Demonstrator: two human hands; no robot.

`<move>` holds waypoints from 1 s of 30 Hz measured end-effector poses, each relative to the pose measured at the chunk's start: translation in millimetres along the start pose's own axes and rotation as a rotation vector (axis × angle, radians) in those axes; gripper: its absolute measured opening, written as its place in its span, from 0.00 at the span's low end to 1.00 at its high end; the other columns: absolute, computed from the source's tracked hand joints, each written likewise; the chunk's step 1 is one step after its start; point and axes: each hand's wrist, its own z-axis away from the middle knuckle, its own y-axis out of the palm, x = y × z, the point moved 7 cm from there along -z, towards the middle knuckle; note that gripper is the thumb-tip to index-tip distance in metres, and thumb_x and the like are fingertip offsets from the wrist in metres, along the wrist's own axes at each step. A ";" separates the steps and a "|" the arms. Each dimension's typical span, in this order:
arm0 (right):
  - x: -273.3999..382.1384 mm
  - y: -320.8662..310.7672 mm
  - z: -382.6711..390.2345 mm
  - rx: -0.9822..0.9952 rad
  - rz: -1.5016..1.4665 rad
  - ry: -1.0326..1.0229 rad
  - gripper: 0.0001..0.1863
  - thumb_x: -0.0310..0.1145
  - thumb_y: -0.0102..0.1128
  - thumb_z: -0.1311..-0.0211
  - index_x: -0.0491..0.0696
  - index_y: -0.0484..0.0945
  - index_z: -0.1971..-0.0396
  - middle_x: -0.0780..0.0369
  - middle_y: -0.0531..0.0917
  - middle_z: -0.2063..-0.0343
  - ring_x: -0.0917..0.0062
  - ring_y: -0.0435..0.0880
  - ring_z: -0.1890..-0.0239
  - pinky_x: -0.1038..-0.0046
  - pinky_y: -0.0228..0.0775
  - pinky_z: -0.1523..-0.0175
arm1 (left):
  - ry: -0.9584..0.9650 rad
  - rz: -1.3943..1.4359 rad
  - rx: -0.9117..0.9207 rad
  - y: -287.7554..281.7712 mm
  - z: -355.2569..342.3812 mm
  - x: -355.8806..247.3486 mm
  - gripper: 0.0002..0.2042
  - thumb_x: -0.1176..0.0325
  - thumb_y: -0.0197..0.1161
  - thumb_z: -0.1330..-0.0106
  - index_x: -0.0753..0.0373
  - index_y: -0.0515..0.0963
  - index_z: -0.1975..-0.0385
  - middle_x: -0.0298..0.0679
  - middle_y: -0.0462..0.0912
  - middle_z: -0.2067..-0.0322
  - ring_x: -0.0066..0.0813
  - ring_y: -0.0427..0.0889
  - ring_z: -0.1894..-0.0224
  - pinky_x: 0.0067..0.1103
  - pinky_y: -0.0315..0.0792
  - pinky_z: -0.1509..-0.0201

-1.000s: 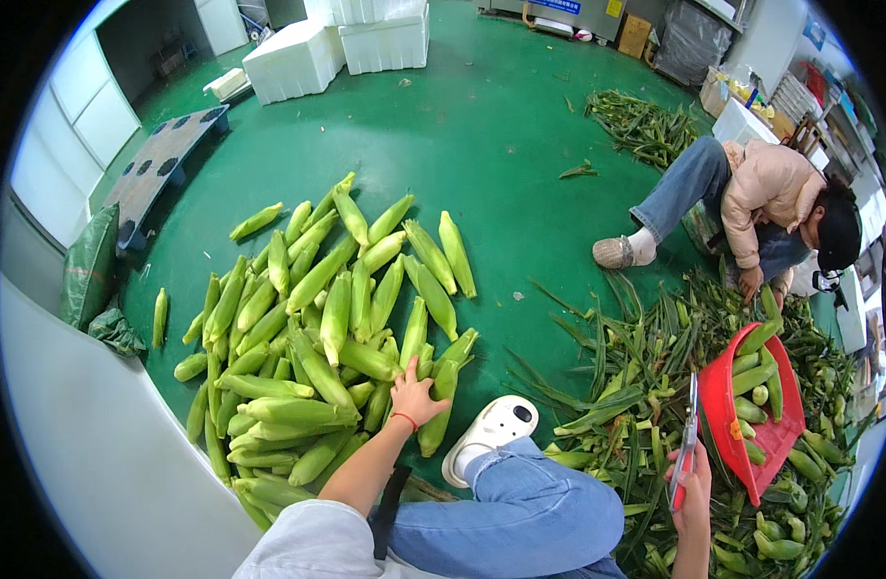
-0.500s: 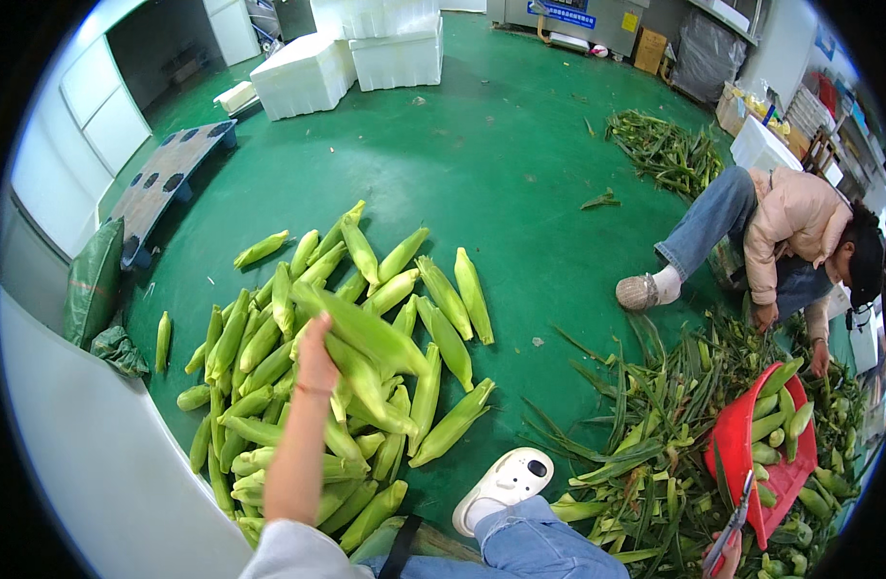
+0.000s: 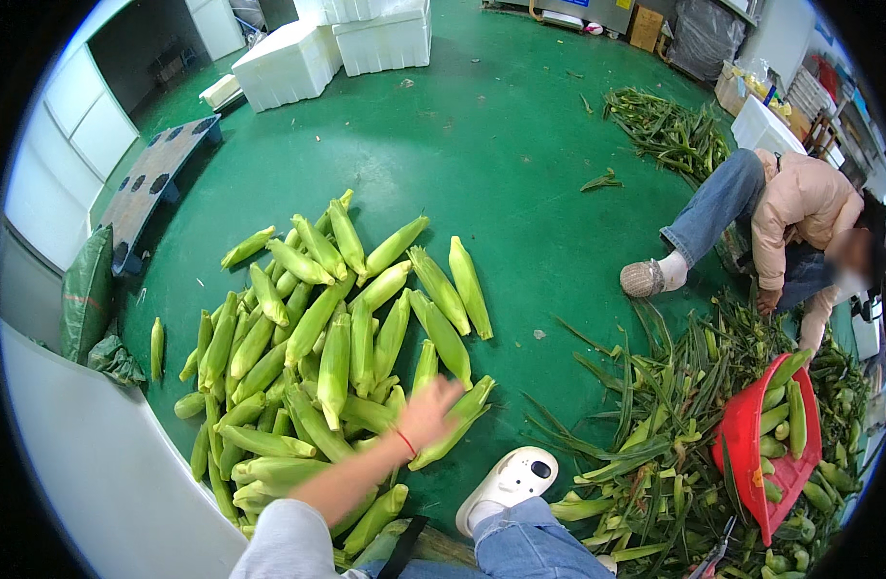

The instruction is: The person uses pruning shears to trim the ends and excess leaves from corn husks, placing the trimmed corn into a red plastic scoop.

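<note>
The pile of green husked corn cobs (image 3: 318, 357) lies on the green painted floor (image 3: 520, 164), left of centre in the head view. The left hand (image 3: 429, 413) hovers over the pile's right edge, fingers spread wide and holding nothing (motion blur hides whether the fingertips touch a cob). A red band circles its wrist. The right hand is out of view. Just below the hand sits the person's white shoe (image 3: 509, 482). To the right lies a heap of stripped green husks (image 3: 646, 454), with a red plastic basket (image 3: 752, 444) of cobs on it. Beyond, a co-worker in a beige jacket (image 3: 800, 207) crouches. White foam boxes (image 3: 337, 43) stand well apart at the far side.
</note>
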 end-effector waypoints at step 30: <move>46.5 38.0 48.6 -0.096 0.099 -0.416 0.39 0.20 0.55 0.54 0.44 0.55 0.37 0.55 0.74 0.52 0.77 0.76 0.60 0.76 0.69 0.53 | 0.264 0.234 0.340 42.3 -93.4 -168.1 0.25 0.68 0.63 0.43 0.63 0.69 0.44 0.48 0.71 0.45 0.41 0.71 0.43 0.30 0.66 0.41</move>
